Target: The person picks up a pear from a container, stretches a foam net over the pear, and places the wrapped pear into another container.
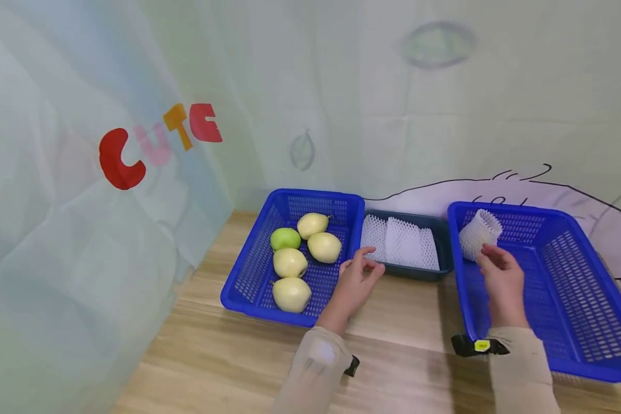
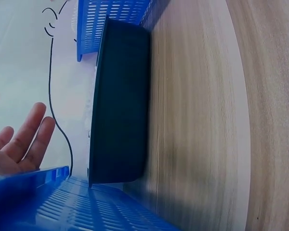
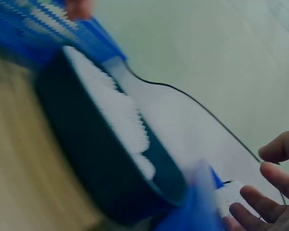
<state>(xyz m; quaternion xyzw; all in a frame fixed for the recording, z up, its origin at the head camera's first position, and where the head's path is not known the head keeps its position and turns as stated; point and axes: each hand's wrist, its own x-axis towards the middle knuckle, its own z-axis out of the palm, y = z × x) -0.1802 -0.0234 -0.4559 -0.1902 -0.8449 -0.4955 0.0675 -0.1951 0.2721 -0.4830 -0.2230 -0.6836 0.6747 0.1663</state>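
My left hand (image 1: 356, 282) hovers over the near right rim of the left blue basket (image 1: 238, 307), its fingers spread and holding nothing. Inside that basket lie several pale yellow pears (image 1: 290, 263) and one green fruit (image 1: 286, 239). Flat white foam net sleeves (image 1: 406, 241) fill the dark green tray (image 1: 442, 275). Over the right blue basket (image 1: 540, 276) is my right hand (image 1: 506, 284), close to a puffed-out foam net sleeve (image 1: 480, 233) in the far left corner. Its fingers look loose and apart from the sleeve in the right wrist view. What the sleeve contains is hard to tell.
The tray stands between the two baskets on a wooden table (image 1: 393, 333). Behind them hangs a pale printed cloth (image 1: 341, 115), and another cloth with coloured letters (image 1: 121, 158) closes off the left side.
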